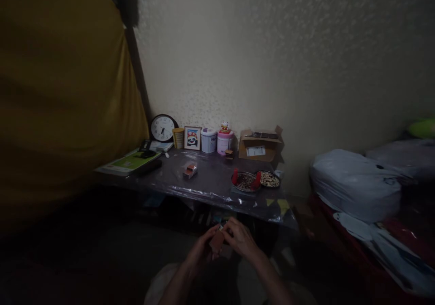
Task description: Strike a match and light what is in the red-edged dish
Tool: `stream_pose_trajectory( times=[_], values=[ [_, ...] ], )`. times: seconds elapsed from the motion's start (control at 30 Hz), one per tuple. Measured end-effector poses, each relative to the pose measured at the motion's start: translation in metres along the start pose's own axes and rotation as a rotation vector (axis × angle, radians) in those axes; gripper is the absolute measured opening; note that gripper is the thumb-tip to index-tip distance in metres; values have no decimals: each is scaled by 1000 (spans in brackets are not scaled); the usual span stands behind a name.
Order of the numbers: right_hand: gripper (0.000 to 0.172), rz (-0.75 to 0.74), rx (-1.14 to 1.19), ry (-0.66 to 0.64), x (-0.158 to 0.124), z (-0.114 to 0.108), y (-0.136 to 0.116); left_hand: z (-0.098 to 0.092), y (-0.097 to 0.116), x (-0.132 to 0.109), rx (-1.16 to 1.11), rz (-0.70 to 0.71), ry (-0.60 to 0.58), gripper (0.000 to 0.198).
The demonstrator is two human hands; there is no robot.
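Observation:
In front of my body, below the table's front edge, a small reddish-brown box (216, 240) is held between my hands. My left hand (203, 245) grips it from the left side and underneath. The fingers of my right hand (238, 238) are closed at its upper right edge, where a small whitish bit shows; dim light hides what that bit is. On the table lies a similar reddish-brown pack (190, 171) in clear plastic.
The plastic-covered table (207, 178) carries a clock (163, 128), a panda picture (192, 138), tubs (208, 141), an open cardboard box (260, 146) and a round dish (245, 181) with red pieces. A yellow curtain (68, 78) hangs left; white bags (355, 182) lie right.

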State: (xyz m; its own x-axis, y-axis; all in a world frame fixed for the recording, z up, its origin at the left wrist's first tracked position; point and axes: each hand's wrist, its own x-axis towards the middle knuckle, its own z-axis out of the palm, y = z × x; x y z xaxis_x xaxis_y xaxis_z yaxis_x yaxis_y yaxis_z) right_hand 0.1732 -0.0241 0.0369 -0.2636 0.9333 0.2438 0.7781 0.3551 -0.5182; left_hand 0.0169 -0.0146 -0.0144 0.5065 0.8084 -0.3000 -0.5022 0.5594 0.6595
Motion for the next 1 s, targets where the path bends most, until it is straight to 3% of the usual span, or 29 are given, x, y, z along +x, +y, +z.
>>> stream_pose_trajectory(
  times=[0.27,0.4,0.47,0.63,0.8,1.0],
  values=[
    [12,20,63,16,1,-1,4,-1,-2,3,2,66,9,45],
    [9,160,483,36,8,5,16,1,1,2,-13,63,34,49],
    [17,214,688,19,10,4,18,3,3,1,-29,65,37,52],
    [34,294,923,-13,10,-4,14,10,11,-7,-97,75,18,46],
    [29,327,902,29,10,-2,12,10,13,-9,-147,70,20,36],
    [20,273,804,25,11,3,14,5,9,-3,-143,97,103,27]
  ],
)
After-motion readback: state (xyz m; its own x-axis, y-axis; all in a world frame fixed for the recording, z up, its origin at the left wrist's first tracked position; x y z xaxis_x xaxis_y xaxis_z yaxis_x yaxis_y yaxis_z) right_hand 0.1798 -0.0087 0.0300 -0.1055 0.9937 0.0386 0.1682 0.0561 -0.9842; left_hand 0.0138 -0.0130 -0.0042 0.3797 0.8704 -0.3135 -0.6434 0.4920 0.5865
